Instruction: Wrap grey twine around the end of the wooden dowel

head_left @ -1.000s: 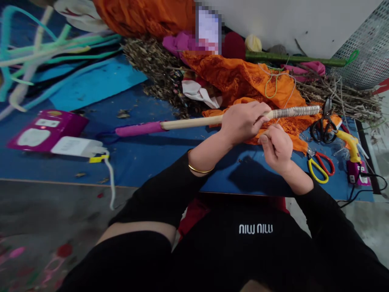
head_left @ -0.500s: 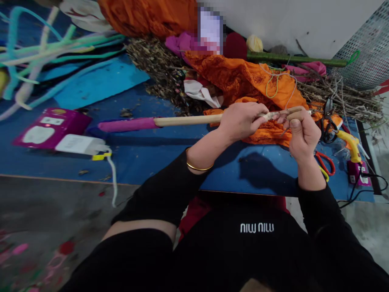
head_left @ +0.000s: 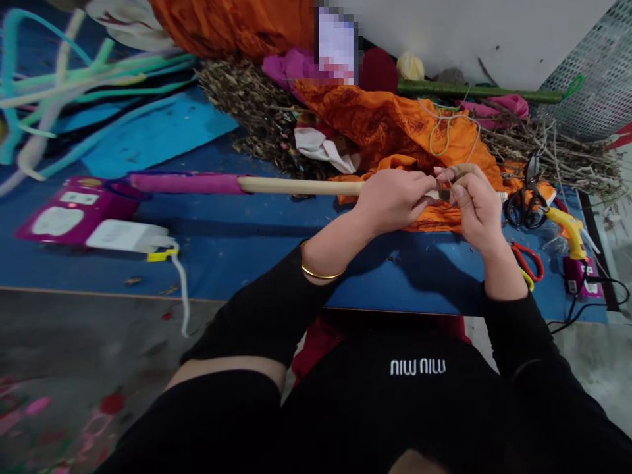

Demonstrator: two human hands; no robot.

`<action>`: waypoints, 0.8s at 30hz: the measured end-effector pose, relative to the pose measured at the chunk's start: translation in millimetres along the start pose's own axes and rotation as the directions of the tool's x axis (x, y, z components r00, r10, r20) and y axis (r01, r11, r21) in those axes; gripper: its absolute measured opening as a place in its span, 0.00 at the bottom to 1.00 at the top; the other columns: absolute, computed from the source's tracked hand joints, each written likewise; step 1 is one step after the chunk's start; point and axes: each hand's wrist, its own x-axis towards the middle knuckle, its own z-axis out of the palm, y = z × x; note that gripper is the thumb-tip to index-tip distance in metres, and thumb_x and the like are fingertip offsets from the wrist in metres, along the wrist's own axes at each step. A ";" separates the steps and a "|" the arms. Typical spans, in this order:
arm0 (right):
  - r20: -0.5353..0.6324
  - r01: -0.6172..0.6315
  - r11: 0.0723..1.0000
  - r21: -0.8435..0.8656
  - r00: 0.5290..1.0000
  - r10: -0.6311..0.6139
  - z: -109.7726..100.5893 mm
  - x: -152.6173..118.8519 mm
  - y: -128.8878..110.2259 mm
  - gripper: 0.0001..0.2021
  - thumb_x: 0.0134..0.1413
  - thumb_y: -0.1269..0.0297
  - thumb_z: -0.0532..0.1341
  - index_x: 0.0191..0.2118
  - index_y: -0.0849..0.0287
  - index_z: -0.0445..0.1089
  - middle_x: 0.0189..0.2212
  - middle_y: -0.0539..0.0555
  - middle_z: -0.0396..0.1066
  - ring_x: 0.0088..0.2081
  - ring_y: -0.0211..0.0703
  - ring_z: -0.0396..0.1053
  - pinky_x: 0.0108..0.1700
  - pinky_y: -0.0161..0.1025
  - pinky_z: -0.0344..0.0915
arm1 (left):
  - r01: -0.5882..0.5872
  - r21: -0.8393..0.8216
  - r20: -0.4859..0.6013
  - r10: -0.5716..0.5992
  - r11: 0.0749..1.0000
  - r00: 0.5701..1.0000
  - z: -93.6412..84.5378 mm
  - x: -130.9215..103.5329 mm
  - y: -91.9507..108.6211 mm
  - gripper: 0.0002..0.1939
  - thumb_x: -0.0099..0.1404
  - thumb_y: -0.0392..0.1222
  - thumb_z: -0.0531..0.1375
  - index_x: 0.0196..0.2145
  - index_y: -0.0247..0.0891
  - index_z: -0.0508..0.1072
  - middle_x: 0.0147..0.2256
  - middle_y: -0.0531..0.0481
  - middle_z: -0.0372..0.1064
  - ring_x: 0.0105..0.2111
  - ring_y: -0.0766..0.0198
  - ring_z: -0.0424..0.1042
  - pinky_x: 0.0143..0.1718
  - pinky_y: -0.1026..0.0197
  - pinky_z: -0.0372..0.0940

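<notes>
A long wooden stick (head_left: 296,187) with a magenta-wrapped far end (head_left: 185,182) lies level above the blue mat (head_left: 257,247). My left hand (head_left: 395,199) is shut around the stick near its right end. My right hand (head_left: 471,203) is closed over the string-wound tip, fingers pinching the thin string there. Most of the winding is hidden under my right hand. Orange cloth (head_left: 395,128) lies just behind both hands.
Black scissors (head_left: 524,205), red-and-yellow scissors (head_left: 528,266) and a yellow glue gun (head_left: 567,230) lie at the right. A magenta power strip (head_left: 74,214) with a white plug sits left. Dry twigs (head_left: 548,155), a green stick (head_left: 474,92) and teal tubes (head_left: 89,79) lie behind.
The stick has slid leftward, its magenta end now near the power strip. My right hand rose from below the stick onto the wound tip, covering the winding.
</notes>
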 end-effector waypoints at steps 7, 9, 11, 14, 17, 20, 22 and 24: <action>-0.001 -0.042 0.997 -0.066 0.999 0.042 0.0 0.1 3.8 0.22 0.71 0.42 0.52 0.34 0.53 0.68 0.41 0.54 0.73 0.49 0.47 0.74 0.59 0.53 0.74 | -0.093 0.096 -0.108 0.104 0.991 0.989 4.8 -2.1 -0.1 0.19 0.77 0.47 0.50 0.52 0.40 0.78 0.36 0.46 0.80 0.33 0.60 0.77 0.32 0.60 0.62; 0.005 -0.044 0.997 -0.057 0.999 0.045 1.6 0.0 3.7 0.22 0.70 0.42 0.53 0.33 0.53 0.68 0.41 0.55 0.73 0.50 0.47 0.74 0.58 0.53 0.74 | -0.113 0.107 -0.142 0.127 0.988 0.982 7.4 -1.8 0.0 0.19 0.77 0.48 0.50 0.50 0.42 0.79 0.35 0.48 0.80 0.33 0.61 0.77 0.31 0.61 0.61; 0.003 -0.049 0.998 -0.031 0.999 0.049 3.7 0.1 2.5 0.21 0.70 0.43 0.54 0.32 0.53 0.67 0.42 0.55 0.74 0.50 0.47 0.75 0.58 0.54 0.74 | -0.132 0.116 -0.153 0.149 0.984 0.977 8.6 -1.5 -0.7 0.19 0.78 0.48 0.50 0.47 0.43 0.80 0.36 0.48 0.81 0.33 0.61 0.78 0.30 0.61 0.61; -0.092 -0.070 0.995 0.069 0.993 0.076 2.6 1.1 0.7 0.21 0.69 0.44 0.56 0.31 0.54 0.67 0.42 0.54 0.75 0.49 0.46 0.77 0.57 0.52 0.75 | -0.129 0.109 -0.148 0.144 0.986 0.978 6.7 -1.4 -5.2 0.19 0.78 0.47 0.49 0.47 0.43 0.81 0.39 0.47 0.82 0.35 0.59 0.79 0.31 0.60 0.62; -0.261 -0.123 0.963 0.239 0.947 0.186 -11.2 3.4 4.8 0.19 0.66 0.46 0.61 0.30 0.54 0.66 0.42 0.52 0.75 0.36 0.39 0.77 0.45 0.45 0.77 | -0.094 0.057 -0.163 0.102 0.994 0.981 1.9 -1.5 -13.8 0.19 0.77 0.47 0.51 0.52 0.43 0.80 0.41 0.47 0.82 0.37 0.59 0.79 0.33 0.60 0.64; -0.375 -0.195 0.905 0.378 0.862 0.342 -34.7 5.4 22.6 0.18 0.64 0.47 0.62 0.29 0.54 0.65 0.37 0.50 0.76 0.20 0.29 0.63 0.26 0.36 0.69 | -0.061 -0.015 -0.159 0.057 0.998 0.986 -2.3 -1.7 -22.2 0.18 0.76 0.48 0.53 0.53 0.44 0.80 0.42 0.47 0.82 0.37 0.59 0.79 0.36 0.59 0.66; -0.433 -0.239 0.892 0.384 0.806 0.403 -48.8 5.2 42.5 0.18 0.64 0.46 0.61 0.29 0.53 0.65 0.34 0.49 0.75 0.17 0.28 0.57 0.20 0.35 0.61 | -0.049 -0.074 -0.149 0.038 0.996 0.988 -4.4 -1.8 -25.3 0.18 0.75 0.49 0.54 0.51 0.44 0.81 0.42 0.47 0.82 0.37 0.59 0.79 0.37 0.59 0.67; -0.471 -0.303 0.905 0.298 0.778 0.415 -57.7 3.3 64.3 0.18 0.66 0.45 0.59 0.30 0.52 0.65 0.34 0.50 0.76 0.19 0.29 0.57 0.20 0.35 0.59 | -0.050 -0.137 -0.146 0.030 0.989 0.989 -6.8 -1.8 -26.3 0.17 0.75 0.49 0.56 0.51 0.44 0.81 0.43 0.48 0.82 0.38 0.60 0.79 0.38 0.60 0.68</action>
